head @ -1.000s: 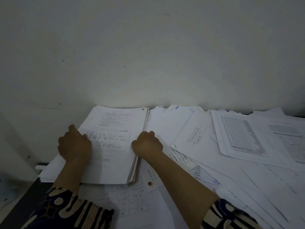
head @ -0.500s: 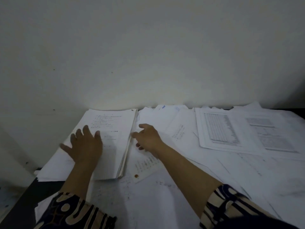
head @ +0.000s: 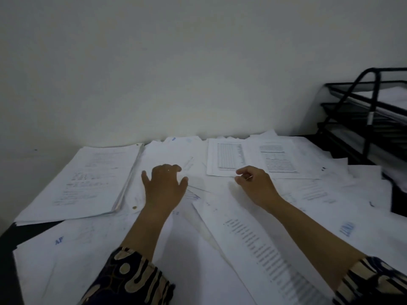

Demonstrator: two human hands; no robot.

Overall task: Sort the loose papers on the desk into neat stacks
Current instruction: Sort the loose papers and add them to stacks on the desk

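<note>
Our left hand [head: 164, 187] lies spread and empty, our right hand [head: 256, 186] loosely curled, holding nothing, over loose papers [head: 253, 234]; careless sweeping could topple the neat stack [head: 88, 179] at the counter's left edge.

Premises present as an office workspace. A dark desk [head: 6, 238] set against a plain white wall [head: 176, 62] is covered in printed documents [head: 253, 159], including one thick paper stack [head: 88, 179]. A black tiered mesh letter tray [head: 370, 119] holding sheets stands at right.
</note>
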